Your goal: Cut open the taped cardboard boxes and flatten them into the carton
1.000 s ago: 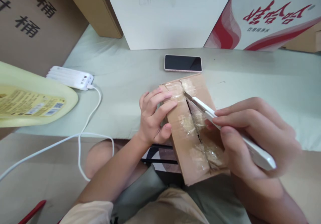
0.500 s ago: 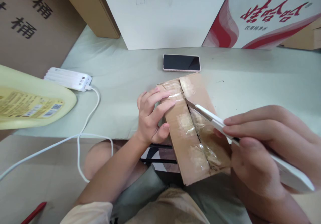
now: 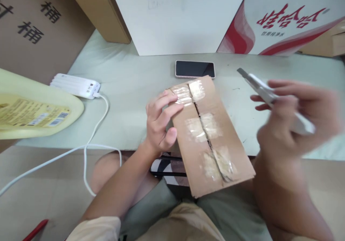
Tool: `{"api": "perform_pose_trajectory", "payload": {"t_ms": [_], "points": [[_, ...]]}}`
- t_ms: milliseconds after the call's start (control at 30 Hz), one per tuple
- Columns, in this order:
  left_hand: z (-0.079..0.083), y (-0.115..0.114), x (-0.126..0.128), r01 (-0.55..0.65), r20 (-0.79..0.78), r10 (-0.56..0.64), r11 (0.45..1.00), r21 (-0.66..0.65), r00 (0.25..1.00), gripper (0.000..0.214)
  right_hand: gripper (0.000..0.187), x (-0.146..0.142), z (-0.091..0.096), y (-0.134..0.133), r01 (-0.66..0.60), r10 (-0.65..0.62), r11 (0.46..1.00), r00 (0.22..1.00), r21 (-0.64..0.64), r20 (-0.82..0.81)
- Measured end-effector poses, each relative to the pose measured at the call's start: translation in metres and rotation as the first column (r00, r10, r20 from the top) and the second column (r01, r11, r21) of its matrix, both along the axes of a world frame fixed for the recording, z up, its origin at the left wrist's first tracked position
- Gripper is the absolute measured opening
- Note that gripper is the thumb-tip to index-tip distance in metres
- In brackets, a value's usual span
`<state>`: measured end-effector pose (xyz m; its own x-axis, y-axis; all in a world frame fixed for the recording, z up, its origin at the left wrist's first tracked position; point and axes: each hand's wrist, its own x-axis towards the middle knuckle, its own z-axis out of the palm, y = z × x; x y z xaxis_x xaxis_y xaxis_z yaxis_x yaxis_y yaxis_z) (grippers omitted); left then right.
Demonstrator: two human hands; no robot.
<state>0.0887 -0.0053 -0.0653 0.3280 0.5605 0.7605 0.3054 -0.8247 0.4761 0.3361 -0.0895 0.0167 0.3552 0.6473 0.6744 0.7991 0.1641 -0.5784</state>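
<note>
A small brown cardboard box [image 3: 185, 140] rests partly on the table's edge and tilts toward my lap. Its centre seam is slit, with torn patches of clear tape on both sides. My left hand [image 3: 161, 120] grips the box's upper left edge, fingertips on the taped flap and thumb beside the edge. Off to the right, my right hand [image 3: 293, 118], slightly blurred, is wrapped round a white utility knife [image 3: 265, 91]. The knife's blade is out, points up and left, and is clear of the box.
A phone [image 3: 195, 69] lies just behind the box. On the left are a white power bank [image 3: 77, 86] with a cable [image 3: 101, 120] and a yellow bottle [image 3: 35, 108]. Large boxes, including a white one [image 3: 178, 21] and a red-and-white one [image 3: 283, 28], line the back.
My right hand has lifted the knife off the seam and moved it up and right. The box's right flap now lies flat. My left hand stays on the box.
</note>
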Motion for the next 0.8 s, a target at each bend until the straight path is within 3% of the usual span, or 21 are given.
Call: {"api": "perform_pose_trajectory", "payload": {"t_ms": [67,133,267,333,400,500,567,633,700,800], "points": [[0.001,0.004,-0.003,0.003,0.051,0.000,0.998,-0.056,0.999,0.049,0.014,0.006,-0.016,0.017,0.052,-0.042,0.996,0.990,-0.069,0.138],[0.002,0.010,-0.005,-0.009,0.111,0.023,0.992,-0.125,0.994,0.049,0.011,0.019,-0.036,0.025,0.124,-0.080,0.965,0.979,-0.232,0.189],[0.003,0.021,-0.010,-0.040,0.248,0.108,0.963,-0.266,0.963,0.051,0.026,0.055,-0.077,0.024,0.227,-0.148,0.819,0.971,-0.527,0.188],[0.001,0.026,-0.012,-0.039,0.289,0.140,0.943,-0.330,0.947,0.050,0.035,0.066,-0.086,0.020,0.228,-0.138,0.740,0.972,-0.633,0.189],[-0.002,0.031,-0.014,-0.024,0.311,0.145,0.932,-0.362,0.939,0.048,0.036,0.068,-0.084,0.015,0.199,-0.111,0.713,0.979,-0.672,0.172],[-0.008,0.038,-0.016,0.011,0.354,0.143,0.916,-0.400,0.924,0.040,0.031,0.057,-0.064,0.008,-0.003,-0.019,0.706,1.000,-0.708,-0.023],[-0.011,0.043,-0.017,0.027,0.377,0.156,0.899,-0.436,0.913,0.039,0.037,0.045,-0.050,0.003,-0.289,0.111,0.631,0.952,-0.720,-0.285],[-0.013,0.048,-0.018,0.037,0.383,0.160,0.887,-0.460,0.910,0.044,0.046,0.033,-0.042,0.000,-0.564,0.225,0.528,0.814,-0.636,-0.535],[-0.015,0.050,-0.020,0.044,0.375,0.160,0.876,-0.481,0.913,0.050,0.051,0.024,-0.041,-0.003,-0.729,0.267,0.478,0.652,-0.490,-0.709],[-0.016,0.050,-0.020,0.036,0.364,0.180,0.857,-0.514,0.914,0.055,0.056,0.016,-0.050,-0.006,-0.782,0.229,0.540,0.492,-0.311,-0.840]]}}
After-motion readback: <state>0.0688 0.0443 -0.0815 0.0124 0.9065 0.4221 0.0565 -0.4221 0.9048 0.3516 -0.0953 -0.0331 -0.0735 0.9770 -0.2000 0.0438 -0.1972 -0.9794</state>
